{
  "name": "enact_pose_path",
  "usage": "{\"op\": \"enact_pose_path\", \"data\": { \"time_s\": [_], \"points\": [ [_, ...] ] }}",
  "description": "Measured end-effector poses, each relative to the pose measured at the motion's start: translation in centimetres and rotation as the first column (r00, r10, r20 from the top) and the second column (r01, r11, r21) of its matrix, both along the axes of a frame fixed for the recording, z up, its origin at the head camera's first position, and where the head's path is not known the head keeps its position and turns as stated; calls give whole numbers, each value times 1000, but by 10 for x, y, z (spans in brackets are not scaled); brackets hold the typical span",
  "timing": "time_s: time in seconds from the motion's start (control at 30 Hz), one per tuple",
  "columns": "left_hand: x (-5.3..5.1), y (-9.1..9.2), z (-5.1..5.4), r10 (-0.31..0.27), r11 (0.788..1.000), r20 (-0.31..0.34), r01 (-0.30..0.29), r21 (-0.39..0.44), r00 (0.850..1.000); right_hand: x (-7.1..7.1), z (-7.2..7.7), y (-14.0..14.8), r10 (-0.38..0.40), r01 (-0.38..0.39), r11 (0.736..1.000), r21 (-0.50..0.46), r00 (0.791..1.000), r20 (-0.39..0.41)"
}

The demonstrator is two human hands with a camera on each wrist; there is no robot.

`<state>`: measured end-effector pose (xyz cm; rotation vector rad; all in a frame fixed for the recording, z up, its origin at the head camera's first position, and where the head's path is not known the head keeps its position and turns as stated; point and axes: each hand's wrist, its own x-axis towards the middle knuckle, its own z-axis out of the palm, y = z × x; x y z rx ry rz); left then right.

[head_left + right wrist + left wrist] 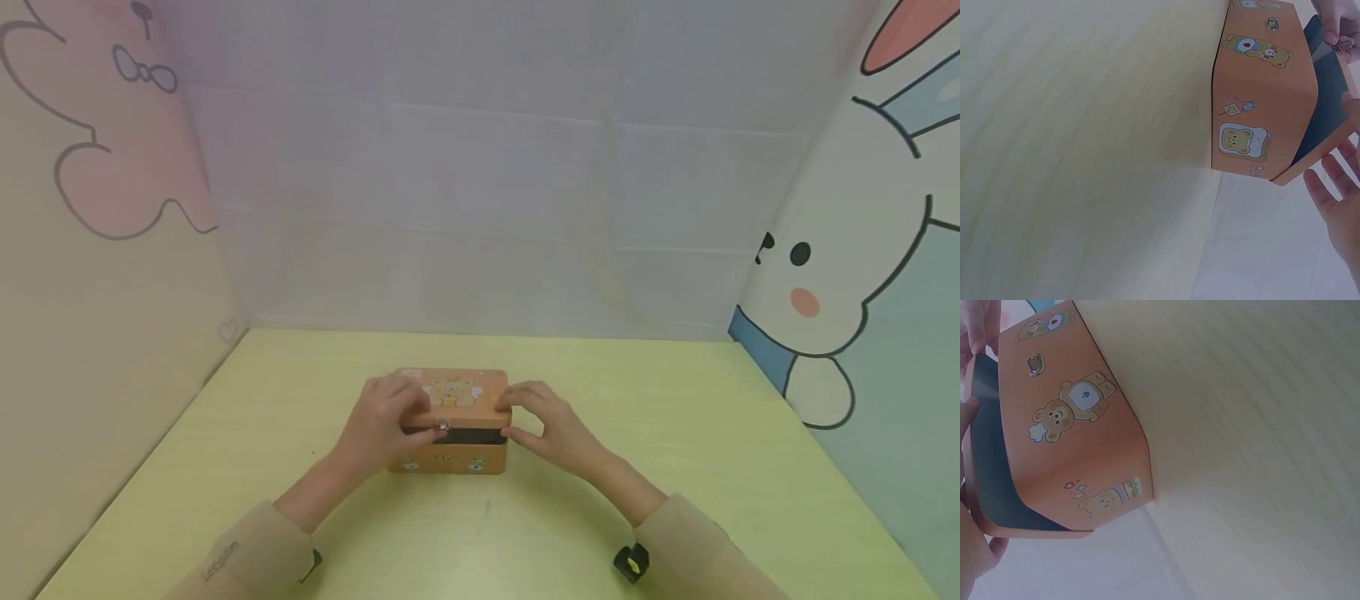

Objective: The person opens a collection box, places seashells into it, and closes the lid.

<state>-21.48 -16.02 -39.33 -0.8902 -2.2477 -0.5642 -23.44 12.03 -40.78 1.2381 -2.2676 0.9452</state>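
Note:
An orange tin box (pixel 450 460) printed with cartoon bears sits on the table. Its lid (pixel 459 400) is tilted partly up, and a dark gap shows along the front. With thumb under the front edge and fingers on top, my left hand (pixel 384 417) grips the lid beside its metal latch (pixel 442 426). At the right front corner my right hand (pixel 547 421) holds the lid between thumb and fingers. The box's metal catch (pixel 1035 364) shows on the front wall in the left wrist view. What lies inside the box cannot be seen.
The pale yellow table (pixel 637 400) spreads around the box. A pale panel (pixel 480 208) closes off the back. Side walls with cartoon drawings stand at left and right, including a white rabbit (pixel 832 275). A small black device (pixel 632 563) hangs by the right sleeve.

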Motion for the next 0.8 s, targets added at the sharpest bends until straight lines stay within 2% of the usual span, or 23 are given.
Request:
{"op": "enact_pose_path", "data": {
  "time_s": [0.3, 0.8],
  "points": [
    [1, -1, -3, -22, 994, -88, 13, -111, 996, 0, -10, 1, 12, -12, 999, 47, 1000, 3],
    [-4, -3, -9, -106, 966, -98, 79, -245, 990, 3, -16, 1, 35, -35, 995, 99, 999, 0]
  ]
}}
